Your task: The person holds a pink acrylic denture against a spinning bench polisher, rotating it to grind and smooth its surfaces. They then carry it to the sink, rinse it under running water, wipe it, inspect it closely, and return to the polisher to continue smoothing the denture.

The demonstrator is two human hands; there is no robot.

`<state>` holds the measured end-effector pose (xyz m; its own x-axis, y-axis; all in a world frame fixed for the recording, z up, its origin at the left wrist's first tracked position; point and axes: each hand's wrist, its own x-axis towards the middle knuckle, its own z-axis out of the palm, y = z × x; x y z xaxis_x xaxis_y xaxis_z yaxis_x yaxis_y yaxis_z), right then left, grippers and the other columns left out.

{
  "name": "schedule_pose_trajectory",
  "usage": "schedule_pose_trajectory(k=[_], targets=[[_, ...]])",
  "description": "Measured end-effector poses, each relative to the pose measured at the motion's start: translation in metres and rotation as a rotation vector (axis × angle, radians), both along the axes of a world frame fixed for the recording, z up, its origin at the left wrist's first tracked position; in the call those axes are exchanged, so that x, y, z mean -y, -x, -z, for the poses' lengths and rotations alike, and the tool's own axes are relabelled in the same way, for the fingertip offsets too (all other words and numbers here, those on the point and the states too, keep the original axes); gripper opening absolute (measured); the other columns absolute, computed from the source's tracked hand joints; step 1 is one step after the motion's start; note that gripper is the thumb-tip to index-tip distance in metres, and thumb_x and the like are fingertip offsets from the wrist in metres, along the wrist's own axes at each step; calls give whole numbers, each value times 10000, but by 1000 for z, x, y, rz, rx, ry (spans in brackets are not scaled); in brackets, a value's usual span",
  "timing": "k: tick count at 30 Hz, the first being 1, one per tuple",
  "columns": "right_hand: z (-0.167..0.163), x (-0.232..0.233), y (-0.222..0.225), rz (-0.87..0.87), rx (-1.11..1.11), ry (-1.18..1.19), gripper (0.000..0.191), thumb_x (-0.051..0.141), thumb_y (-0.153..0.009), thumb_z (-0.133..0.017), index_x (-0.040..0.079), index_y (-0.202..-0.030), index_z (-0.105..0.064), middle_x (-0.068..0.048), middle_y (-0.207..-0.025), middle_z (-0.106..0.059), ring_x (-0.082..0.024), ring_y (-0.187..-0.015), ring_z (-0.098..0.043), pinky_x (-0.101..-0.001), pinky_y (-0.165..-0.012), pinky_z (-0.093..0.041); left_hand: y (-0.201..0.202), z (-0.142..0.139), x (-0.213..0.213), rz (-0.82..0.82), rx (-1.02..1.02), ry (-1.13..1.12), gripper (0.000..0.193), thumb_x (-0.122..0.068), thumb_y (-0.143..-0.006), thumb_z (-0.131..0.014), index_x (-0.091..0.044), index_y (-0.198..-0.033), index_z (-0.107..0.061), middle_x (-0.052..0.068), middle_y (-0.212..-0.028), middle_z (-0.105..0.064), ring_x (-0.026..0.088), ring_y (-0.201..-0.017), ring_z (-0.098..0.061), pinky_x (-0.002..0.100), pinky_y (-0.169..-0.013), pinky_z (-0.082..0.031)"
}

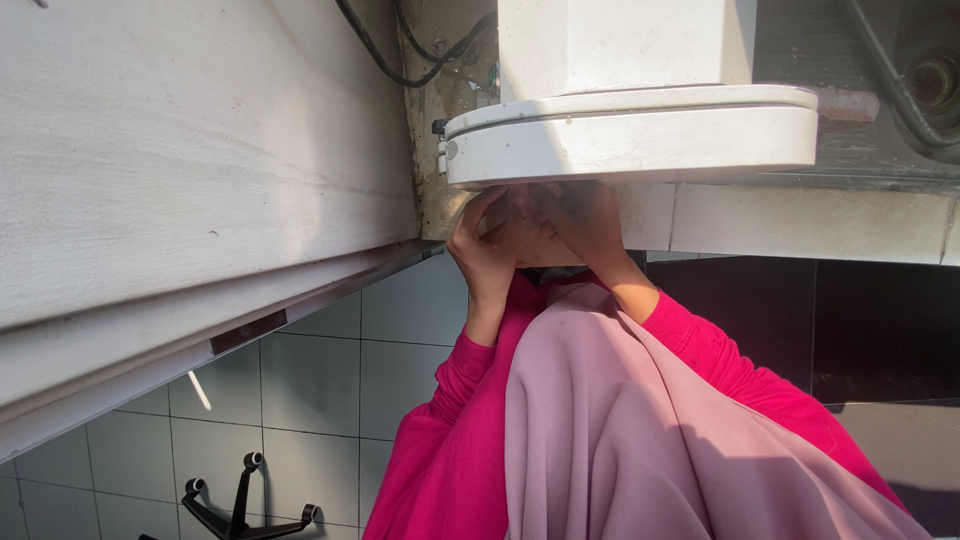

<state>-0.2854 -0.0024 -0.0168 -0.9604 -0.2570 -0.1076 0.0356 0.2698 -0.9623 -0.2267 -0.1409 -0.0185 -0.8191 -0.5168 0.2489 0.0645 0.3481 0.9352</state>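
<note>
A broad white door or panel (190, 150) fills the left, its lower edge slanting over pale wall tiles (310, 400). A black metal rack (240, 505) shows at the bottom, cut off by the frame.

Right of the panel, the left hand (482, 250) reaches up from a bright pink sleeve (450, 400), its fingers curled around something small and dark tucked under the rim of a white appliance (630, 130). What is held is hidden in shadow and by the hands. Whether the fingers clamp it or merely cup it, I cannot tell.

The right hand (592, 228) presses in just beside, touching the same spot, its fingers bent and mostly hidden. A dusty-pink cloth (640, 430) drapes below, covering the arms' lower parts.

Black cables (400, 60) run above. Right of the hands, a pale ledge (800, 220) runs over dark tiles (850, 330), with open room there.
</note>
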Motion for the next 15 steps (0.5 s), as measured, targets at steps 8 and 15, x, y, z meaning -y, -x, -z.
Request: schedule_pose_trajectory(k=[8, 15], targets=[[-4, -14, -7, -129, 31, 215, 183, -32, -902, -566, -25, -1004, -719, -83, -907, -772, -153, -799, -774, -271, -666, -632, -15, -25, -3, 136, -109, -17, 289, 69, -786, -814, -75, -1028, -747, 59, -1098, -738, 213, -1057, -733, 329, -921, -618], [-4, -15, -14, -60, -23, 167, 227, -67, -902, -550, -46, -1084, -683, -101, -935, -758, -166, -828, -768, -285, -677, -646, -18, -27, -5, 168, -132, 9, 304, 107, -743, -761, -76, -985, -739, 63, -1113, -737, 232, -1076, -734, 336, -932, -625]])
